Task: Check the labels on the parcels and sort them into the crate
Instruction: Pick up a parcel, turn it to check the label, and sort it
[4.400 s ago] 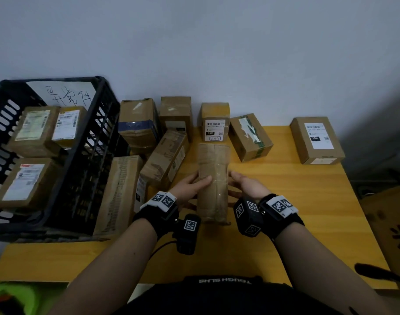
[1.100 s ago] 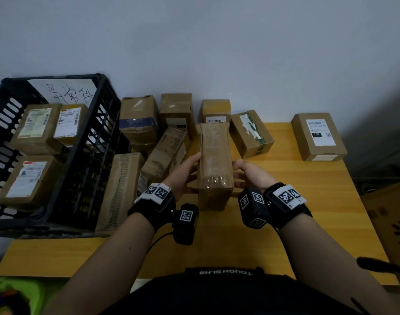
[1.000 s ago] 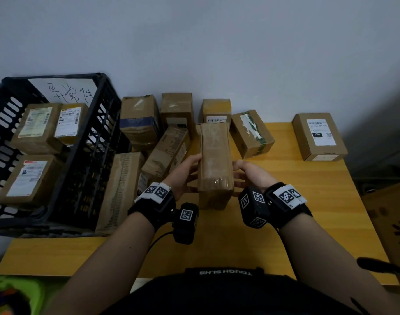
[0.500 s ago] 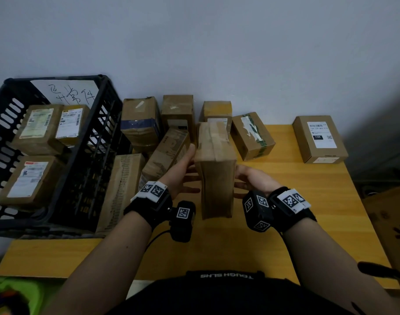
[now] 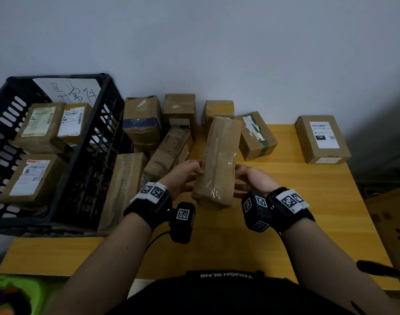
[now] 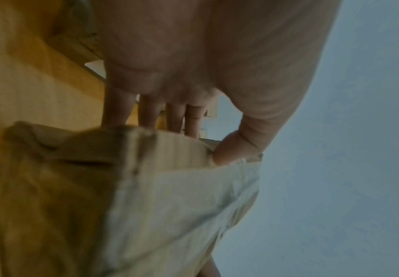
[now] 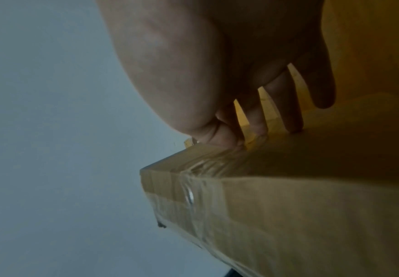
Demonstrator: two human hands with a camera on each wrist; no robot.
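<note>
A long brown parcel (image 5: 219, 160) wrapped in clear tape is held above the yellow table (image 5: 296, 201), between my two hands. My left hand (image 5: 187, 176) grips its left side, thumb on top and fingers beneath, as the left wrist view shows on the parcel (image 6: 146, 187). My right hand (image 5: 249, 178) grips the right side; in the right wrist view its thumb and fingers pinch the parcel's (image 7: 288, 206) edge. No label shows on the faces in view. The black crate (image 5: 99, 142) stands at the left with three labelled parcels inside.
Several brown parcels (image 5: 142, 119) stand in a row at the back of the table against the wall. Two long boxes (image 5: 124, 185) lean beside the crate. A labelled parcel (image 5: 321, 138) lies alone at the back right. A cardboard box (image 5: 394, 223) sits off the table's right edge.
Both hands lifted the long parcel off the table and have been turning it about its long axis. Since half a second ago it has tipped so a broad taped face shows.
</note>
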